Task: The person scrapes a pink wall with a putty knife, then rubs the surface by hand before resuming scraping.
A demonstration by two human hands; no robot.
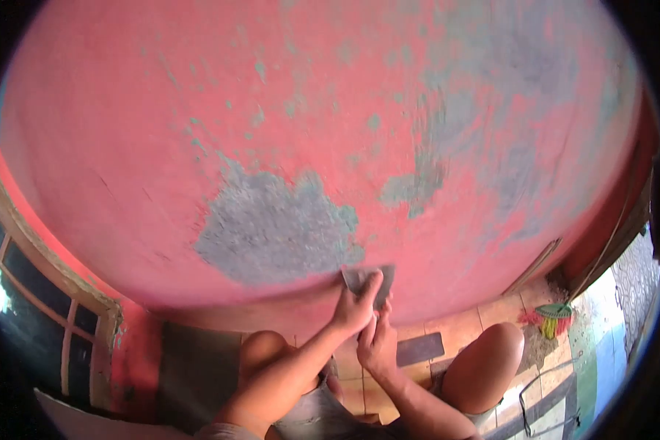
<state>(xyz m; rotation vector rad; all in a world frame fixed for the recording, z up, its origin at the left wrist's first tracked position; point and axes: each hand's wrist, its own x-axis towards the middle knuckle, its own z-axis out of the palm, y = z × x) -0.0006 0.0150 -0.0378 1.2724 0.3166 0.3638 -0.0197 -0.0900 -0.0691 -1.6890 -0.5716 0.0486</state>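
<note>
Both hands are on a flat grey scraper blade (385,282), whose top edge is at the lower part of the pink wall (125,183). My left hand (355,306) grips it with the fingers extended up along the blade. Just below and to the right, my right hand (378,343) is closed around its lower part, where the handle is hidden. Up and left of the blade lies a large bare grey patch (271,227) with ragged greenish edges. More scraped grey-green areas (521,132) spread over the wall's right side.
My bent knees (485,367) stand on both sides of my arms. A dark flat rectangle (420,349) lies on the tiled floor. At right are a broom with coloured bristles (554,320) and a dark metal frame (550,403). A window frame (66,323) is at left.
</note>
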